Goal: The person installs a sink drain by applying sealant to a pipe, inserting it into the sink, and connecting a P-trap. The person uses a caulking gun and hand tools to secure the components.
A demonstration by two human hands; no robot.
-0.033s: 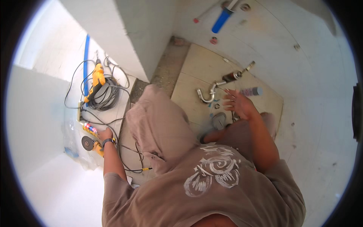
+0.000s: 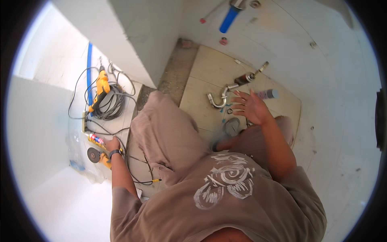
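Person's left hand closed around near end of a printed tube; angle grinder just beside it. Right hand open, fingers spread, holding nothing; grey-capped can just beyond, curved metal pipe left. Yellow drill farther out, past left hand.

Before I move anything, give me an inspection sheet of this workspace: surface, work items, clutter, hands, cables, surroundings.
Surface: tiled floor, with a rough bare strip crossing it.
Work items: labelled tube at the left hand; curved metal pipe near the right hand.
Clutter: yellow drill; angle grinder by the left hand; capped can beyond the right hand.
Hands: left hand at the tube's end, grip unclear; right hand open and spread.
Cables: coil beside the drill; dark cable past the left hand.
Surroundings: pale walls; blue cylinder at the far wall.
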